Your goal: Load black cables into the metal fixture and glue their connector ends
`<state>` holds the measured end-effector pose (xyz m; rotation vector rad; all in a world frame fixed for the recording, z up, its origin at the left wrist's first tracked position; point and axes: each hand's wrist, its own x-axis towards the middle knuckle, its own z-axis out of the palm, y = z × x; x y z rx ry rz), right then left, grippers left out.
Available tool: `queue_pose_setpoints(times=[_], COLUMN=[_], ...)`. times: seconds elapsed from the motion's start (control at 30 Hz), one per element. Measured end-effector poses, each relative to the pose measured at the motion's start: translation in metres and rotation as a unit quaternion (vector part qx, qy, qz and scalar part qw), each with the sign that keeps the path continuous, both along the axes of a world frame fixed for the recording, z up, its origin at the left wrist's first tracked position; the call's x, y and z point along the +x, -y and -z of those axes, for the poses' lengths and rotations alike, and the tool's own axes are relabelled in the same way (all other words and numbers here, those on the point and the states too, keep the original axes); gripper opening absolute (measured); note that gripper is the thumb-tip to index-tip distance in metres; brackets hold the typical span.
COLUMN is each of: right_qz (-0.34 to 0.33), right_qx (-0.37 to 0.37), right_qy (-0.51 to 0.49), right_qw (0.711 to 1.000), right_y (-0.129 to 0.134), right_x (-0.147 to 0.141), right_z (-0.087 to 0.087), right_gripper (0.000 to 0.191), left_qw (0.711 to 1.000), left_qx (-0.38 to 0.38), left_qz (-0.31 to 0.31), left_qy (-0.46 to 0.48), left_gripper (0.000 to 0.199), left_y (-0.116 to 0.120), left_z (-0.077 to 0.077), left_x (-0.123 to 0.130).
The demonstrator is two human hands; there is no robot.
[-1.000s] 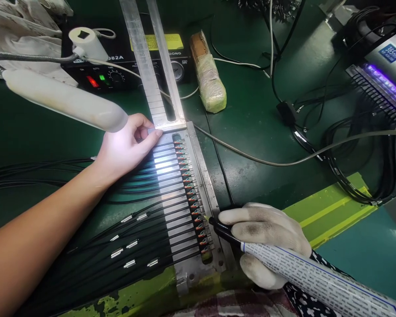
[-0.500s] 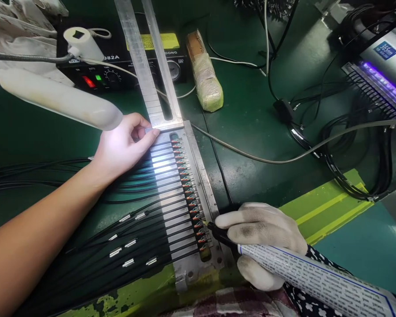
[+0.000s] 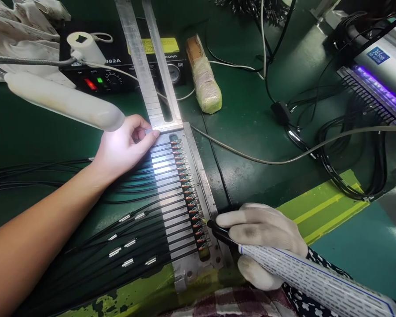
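My left hand [image 3: 119, 147], bare, pinches the far left corner of a flat metal fixture [image 3: 188, 264] between thumb and fingers. Black cables [image 3: 178, 217] lie side by side across this fixture, their small orange-and-metal ends [image 3: 192, 203] lined up over a dark slot. In a white glove, my right hand [image 3: 260, 233] is closed around a white dispensing tube [image 3: 303, 273] with printed text and a black nozzle. The nozzle's thin tip is at the cable ends in the nearer half of the row; whether it touches one cannot be made out.
A white lamp [image 3: 66, 101] hangs over my left wrist, lighting the fixture. Behind stand a black control box [image 3: 119, 83] and a wrapped block [image 3: 206, 83]. A long slotted metal bar [image 3: 138, 57] extends beyond the fixture. A 365nm lamp unit [image 3: 383, 66] glows violet at right, near coiled cables [image 3: 336, 171].
The camera view has shifted slightly. Both hands keep their holds, and the nozzle tip stays at nearly the same spot along the row.
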<state>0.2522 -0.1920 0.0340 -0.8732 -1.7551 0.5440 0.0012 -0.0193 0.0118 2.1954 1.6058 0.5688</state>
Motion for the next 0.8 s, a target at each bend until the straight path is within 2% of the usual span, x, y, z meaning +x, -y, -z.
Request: queue_pose_setpoints(times=[0.2, 0.37, 0.6, 0.8], right_qz=[0.027, -0.031, 0.008, -0.022], right_qx=[-0.008, -0.035, -0.016, -0.04], right_qy=[-0.019, 0.042, 0.034, 0.058], right_qw=[0.999, 0.998, 0.999, 0.997], right_y=[0.012, 0.015, 0.014, 0.012], right_x=[-0.001, 0.004, 0.003, 0.005], right_z=[-0.001, 0.004, 0.008, 0.001], right_gripper=[0.017, 0.021, 0.021, 0.021], left_qw=[1.0, 1.0, 1.0, 1.0], left_qx=[0.008, 0.008, 0.01, 0.005], left_qz=[0.004, 0.008, 0.009, 0.008], left_qy=[0.003, -0.001, 0.006, 0.004], left_gripper=[0.026, 0.024, 0.025, 0.024], left_y=[-0.001, -0.001, 0.0, -0.001], left_z=[0.001, 0.0, 0.001, 0.0], left_x=[-0.001, -0.001, -0.001, -0.001])
